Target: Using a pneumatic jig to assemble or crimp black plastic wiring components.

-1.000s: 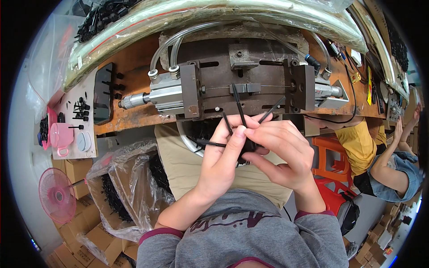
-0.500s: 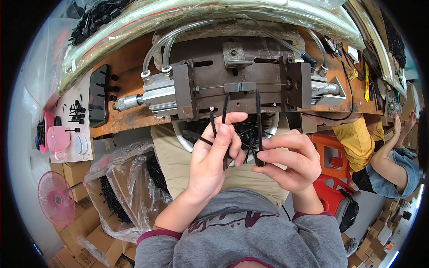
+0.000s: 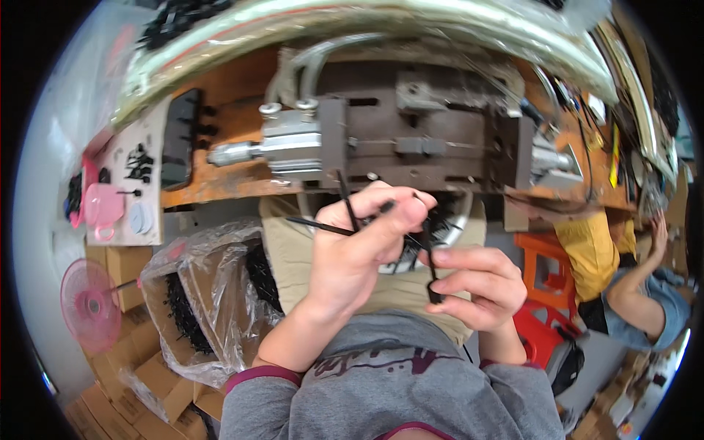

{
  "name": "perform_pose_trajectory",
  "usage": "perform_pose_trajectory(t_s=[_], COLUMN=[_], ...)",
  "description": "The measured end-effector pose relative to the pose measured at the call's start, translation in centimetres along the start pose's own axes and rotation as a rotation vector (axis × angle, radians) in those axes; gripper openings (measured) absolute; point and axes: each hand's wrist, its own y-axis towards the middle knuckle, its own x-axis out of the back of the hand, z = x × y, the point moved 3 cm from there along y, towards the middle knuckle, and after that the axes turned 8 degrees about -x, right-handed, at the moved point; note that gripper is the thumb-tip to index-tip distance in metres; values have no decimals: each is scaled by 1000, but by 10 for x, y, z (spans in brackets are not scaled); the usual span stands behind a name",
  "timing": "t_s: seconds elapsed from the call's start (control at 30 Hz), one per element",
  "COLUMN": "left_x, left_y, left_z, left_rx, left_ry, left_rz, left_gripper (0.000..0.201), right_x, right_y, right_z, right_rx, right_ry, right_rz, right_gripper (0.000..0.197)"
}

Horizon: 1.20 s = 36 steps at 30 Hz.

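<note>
A seated worker sorts thin black plastic strips in front of a bench-mounted metal press fixture (image 3: pixel 418 139). The left hand (image 3: pixel 359 253) is curled nearly closed around several black strips (image 3: pixel 323 227), which fan out to the left and far past the knuckles; one strip stands up between the fingers toward the fixture. The right hand (image 3: pixel 477 286), just beside and touching the left, is pinched shut, thumb against fingers, on a single black strip (image 3: pixel 429 260) held upright, its lower end showing below the fingertips. Both hands hover over the worker's lap, near the fixture's front edge and above a round metal bowl (image 3: pixel 455 227) of the same black parts.

By the look of it, the step in hand is separating 1 strip from the bunch and lining it up; the next move would seem to call for a steady carry of that strip to the fixture's central slot without spilling the rest.

To the left, a plastic-lined carton (image 3: pixel 198 293) holds more black parts, a pink fan (image 3: pixel 92 304) stands on the floor, and a pink cup (image 3: pixel 103 209) sits on a white board. At right, another person in a yellow top (image 3: pixel 590 253) works by an orange stool (image 3: pixel 539 249).
</note>
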Motion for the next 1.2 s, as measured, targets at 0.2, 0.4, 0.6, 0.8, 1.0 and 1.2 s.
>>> perform_pose_trajectory(t_s=[0.2, 0.4, 0.6, 0.8, 1.0, 1.2], left_x=[17, 49, 103, 57, 37, 64], left_y=[5, 24, 68, 27, -22, -33], left_z=[-56, -179, -349, -219, -102, -96], left_rx=[-301, -1053, -1217, -934, -106, -336], left_ry=[20, 336, 812, 936, 815, 647], left_rz=[-85, -191, -737, -360, 134, 85], left_gripper=[14, 17, 18, 36, 18, 8], right_x=[-5, -6, -18, -28, -53, -82], right_y=[1, -1, -8, 0, 46, 63], right_z=[4, -5, -1, -2, 17, 11], right_rx=[27, -17, -40, -84, 282, 475], right_ry=[169, 132, 87, -31, -228, -245], right_rz=[-33, -98, -44, -143, 7, -1], right_gripper=[27, 29, 32, 35, 32, 34])
